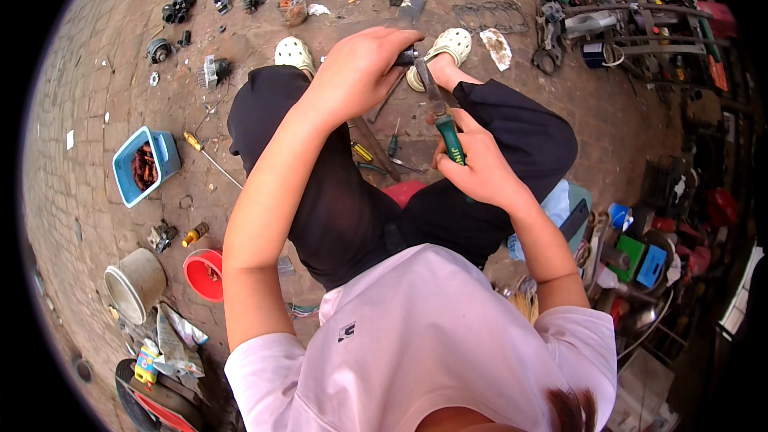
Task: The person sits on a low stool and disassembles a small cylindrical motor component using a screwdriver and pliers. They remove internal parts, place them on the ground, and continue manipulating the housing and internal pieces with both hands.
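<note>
In the head view, a green-handled tool (pixel 453 144) is clasped by the right grip (pixel 482 163), just right of the frame's centre. Its long axis is slanted steeply, with its metal blade (pixel 432 90) pointed toward the upper left. A small dark part (pixel 407 57) is held by the left grip (pixel 358 72) at upper centre, at the blade's far end; whether the two are touching cannot be told. The dark part is placed above and left of the right grip, the left grip being nearer to it.
</note>
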Tool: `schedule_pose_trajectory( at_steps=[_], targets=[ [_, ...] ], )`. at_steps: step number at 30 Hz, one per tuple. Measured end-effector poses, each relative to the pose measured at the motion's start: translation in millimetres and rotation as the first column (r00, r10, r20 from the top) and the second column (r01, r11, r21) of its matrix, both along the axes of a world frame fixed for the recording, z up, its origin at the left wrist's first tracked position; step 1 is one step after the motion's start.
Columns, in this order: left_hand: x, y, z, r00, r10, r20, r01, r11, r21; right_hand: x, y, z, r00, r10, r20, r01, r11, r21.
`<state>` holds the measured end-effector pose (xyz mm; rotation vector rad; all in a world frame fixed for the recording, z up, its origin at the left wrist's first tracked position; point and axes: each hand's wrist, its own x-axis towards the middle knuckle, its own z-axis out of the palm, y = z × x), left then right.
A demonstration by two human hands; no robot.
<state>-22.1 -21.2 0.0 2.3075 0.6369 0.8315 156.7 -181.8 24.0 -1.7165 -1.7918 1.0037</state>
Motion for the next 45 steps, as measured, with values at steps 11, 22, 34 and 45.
schedule_pose_trajectory(
  at_steps=[11,22,34,45],
  targets=[
    [-1,-11,7,0.988,0.026,-0.151,-0.045,0.991,-0.128,-4,-8,5,0.998,0.007,0.065,-0.014,0.993,0.115],
    [-3,-11,2,0.983,-0.110,-0.144,0.064,0.954,-0.292,16,-13,-8,0.966,0.087,0.245,-0.146,0.962,0.233],
    [0,-10,20,0.947,-0.205,0.249,0.313,0.772,-0.554,7,-11,7,0.951,0.167,-0.261,-0.146,0.984,0.098],
    [-1,-11,28,0.924,-0.144,0.353,0.325,0.783,-0.530,3,-21,15,0.915,0.149,-0.375,-0.108,0.986,0.129]
  ],
)
